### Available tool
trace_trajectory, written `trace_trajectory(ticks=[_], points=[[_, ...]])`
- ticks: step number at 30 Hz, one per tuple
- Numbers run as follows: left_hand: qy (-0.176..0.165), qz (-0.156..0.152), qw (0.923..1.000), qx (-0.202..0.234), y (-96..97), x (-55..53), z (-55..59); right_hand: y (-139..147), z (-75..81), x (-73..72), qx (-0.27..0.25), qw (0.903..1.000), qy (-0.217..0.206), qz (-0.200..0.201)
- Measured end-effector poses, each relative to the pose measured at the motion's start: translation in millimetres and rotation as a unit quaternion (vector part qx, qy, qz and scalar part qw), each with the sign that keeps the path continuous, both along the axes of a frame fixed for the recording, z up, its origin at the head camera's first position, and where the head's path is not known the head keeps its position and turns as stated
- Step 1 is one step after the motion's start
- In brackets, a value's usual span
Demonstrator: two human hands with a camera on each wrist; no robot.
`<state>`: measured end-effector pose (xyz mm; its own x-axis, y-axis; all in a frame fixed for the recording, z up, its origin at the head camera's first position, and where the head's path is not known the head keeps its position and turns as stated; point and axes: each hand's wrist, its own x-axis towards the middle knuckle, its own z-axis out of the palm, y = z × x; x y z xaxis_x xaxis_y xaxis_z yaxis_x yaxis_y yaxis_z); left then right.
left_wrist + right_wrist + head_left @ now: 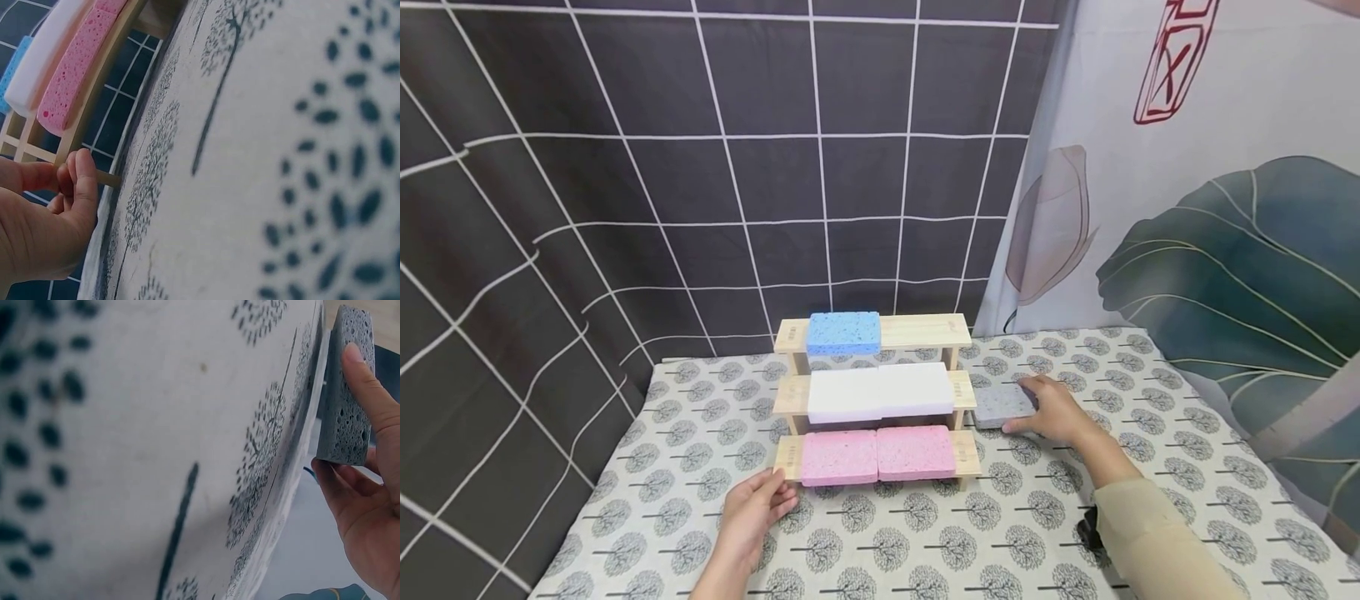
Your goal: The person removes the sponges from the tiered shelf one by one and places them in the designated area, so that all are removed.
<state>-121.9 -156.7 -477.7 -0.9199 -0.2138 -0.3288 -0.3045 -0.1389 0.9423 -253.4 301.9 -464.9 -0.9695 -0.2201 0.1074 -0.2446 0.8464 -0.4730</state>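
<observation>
A three-step wooden rack (922,332) stands on the cloth-covered table. At the left end of its lowest step, my left hand (751,512) pinches the wood between thumb and curled fingers, seen also in the left wrist view. To the right of the rack, my right hand (1058,408) grips a grey sponge (1002,405), with the thumb (357,369) on its face and fingers at its lower end. Two pink sponges (840,457) lie side by side on the lowest step. Two white sponges (844,393) fill most of the middle step, and one blue sponge (843,332) sits left on the top step.
A tree-print cloth (925,533) covers the table. Behind and to the left hangs a dark sheet with a white grid (767,183). On the right is a pale curtain (1075,100) with a large leaf print.
</observation>
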Motion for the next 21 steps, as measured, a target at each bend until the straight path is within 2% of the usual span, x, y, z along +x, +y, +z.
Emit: trace_trajectory(ticks=[11, 21], points=[[0.007, -0.003, 0.9998, 0.016, -1.1, -1.1, -0.5, -2.0, -1.5, -3.0, 0.019, 0.9998, -0.002, 0.007], [0.010, 0.001, 0.9999, 0.011, -0.7, 0.0, -1.3, -1.8, -3.2, -1.2, 0.014, 0.9990, -0.038, 0.017]])
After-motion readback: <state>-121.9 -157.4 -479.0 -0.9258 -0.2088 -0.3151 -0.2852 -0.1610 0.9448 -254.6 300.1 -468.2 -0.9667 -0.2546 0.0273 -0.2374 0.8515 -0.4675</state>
